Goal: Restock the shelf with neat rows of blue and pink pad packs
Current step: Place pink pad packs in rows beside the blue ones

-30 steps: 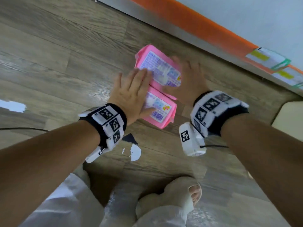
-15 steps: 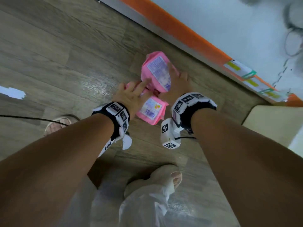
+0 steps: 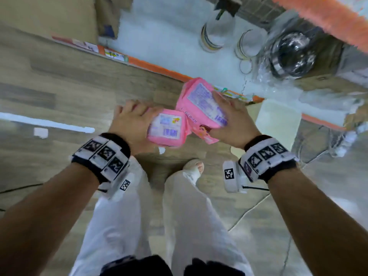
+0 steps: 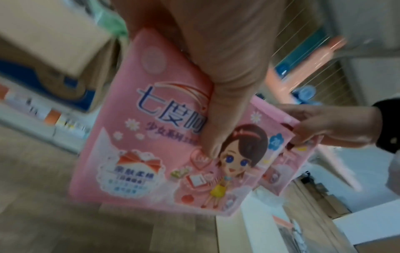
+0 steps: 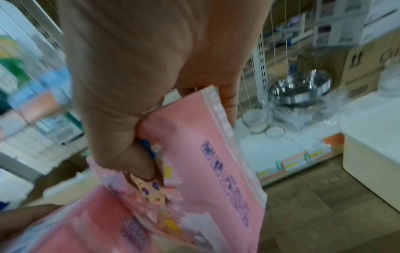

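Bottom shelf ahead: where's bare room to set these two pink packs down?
The bottom shelf is bare on its left part, between the cardboard box and the white cups. Right of the cups it is crowded: a steel bowl in clear wrap. The left hand and right hand each hold a pink pack.

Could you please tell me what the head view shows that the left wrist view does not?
Only the head view shows the barcoded backs of both pink packs, the left pack and the right pack, plus both wristbands, the legs and the steel bowl. Only the left wrist view shows the printed front with the cartoon girl. Both show the left hand and right hand each holding a pack.
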Demonstrator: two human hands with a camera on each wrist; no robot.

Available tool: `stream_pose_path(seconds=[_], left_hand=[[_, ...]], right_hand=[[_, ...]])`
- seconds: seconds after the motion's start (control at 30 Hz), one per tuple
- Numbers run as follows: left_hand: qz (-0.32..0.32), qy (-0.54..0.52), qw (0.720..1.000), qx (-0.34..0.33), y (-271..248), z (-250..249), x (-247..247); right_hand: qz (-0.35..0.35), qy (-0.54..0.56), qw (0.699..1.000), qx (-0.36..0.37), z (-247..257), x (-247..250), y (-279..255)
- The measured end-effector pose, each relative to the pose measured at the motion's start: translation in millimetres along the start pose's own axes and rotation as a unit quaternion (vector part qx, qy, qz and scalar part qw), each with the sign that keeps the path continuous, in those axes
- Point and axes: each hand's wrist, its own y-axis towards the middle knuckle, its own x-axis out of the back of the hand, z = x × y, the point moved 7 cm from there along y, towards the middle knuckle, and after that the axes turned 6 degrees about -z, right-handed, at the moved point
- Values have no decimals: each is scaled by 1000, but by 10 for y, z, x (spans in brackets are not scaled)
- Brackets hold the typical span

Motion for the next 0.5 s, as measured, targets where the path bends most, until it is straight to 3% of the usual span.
stream_pose_path(seconds=[0.17, 0.3, 0.5], left_hand=[[-41, -6, 995, -95, -340, -431, 1941], [-144, 18, 975, -171, -515, -888, 3466], [-222, 68, 934, -270, -679, -1602, 4866]], right_hand=[[-94, -41, 994, 35, 1064, 1428, -718], [-242, 0, 967, 81, 1797, 2596, -1178], [-372, 47, 920, 116, 2084, 3928, -1682]])
